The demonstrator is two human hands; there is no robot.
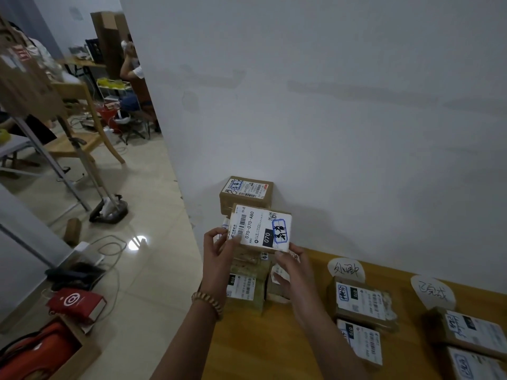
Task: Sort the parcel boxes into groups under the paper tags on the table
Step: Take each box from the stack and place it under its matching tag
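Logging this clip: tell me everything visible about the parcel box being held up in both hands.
The held parcel box is small, brown cardboard, its top covered by a white shipping label printed 070-070-A80, with a barcode, a black 070 patch and a blue-framed handwritten stamp. It is tilted, raised above the unsorted boxes. The left hand pinches its near-left corner; the right hand grips its near-right corner.

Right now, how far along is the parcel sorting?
Partly done. Two boxes already lie below the middle paper tag, and two more below the right tag. In hand: one labelled box, held up between the left hand and right hand. Left: the unsorted pile under it, plus the box by the wall.
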